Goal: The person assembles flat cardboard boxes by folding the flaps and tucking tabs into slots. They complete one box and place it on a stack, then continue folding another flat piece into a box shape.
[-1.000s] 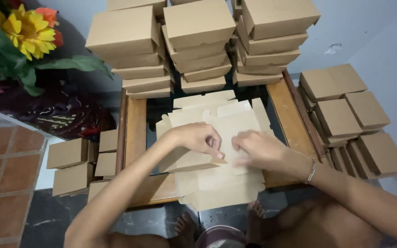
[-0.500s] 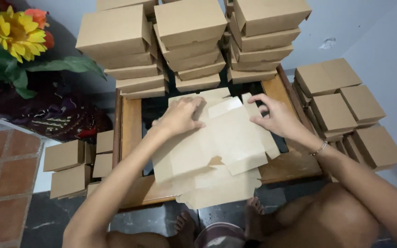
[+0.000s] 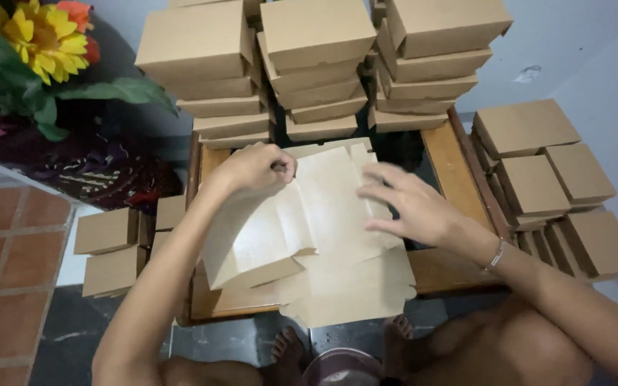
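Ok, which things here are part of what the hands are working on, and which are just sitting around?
In hand:
left hand pinching the flat box blank
right hand pressing it
stack of blanks underneath
wooden table

Lying about:
folded boxes stacked behind
boxes on the right
boxes on the left
flowers

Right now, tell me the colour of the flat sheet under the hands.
Plain kraft brown cardboard sheet, clearest in the head view.

Soft, even indoor light falls from above, perhaps slightly from the right, leaving only faint shadows under the cardboard sheet (image 3: 309, 236). There is no glare. Straight lines bow toward the corners, and the right hand (image 3: 413, 207) looks slightly motion-blurred.
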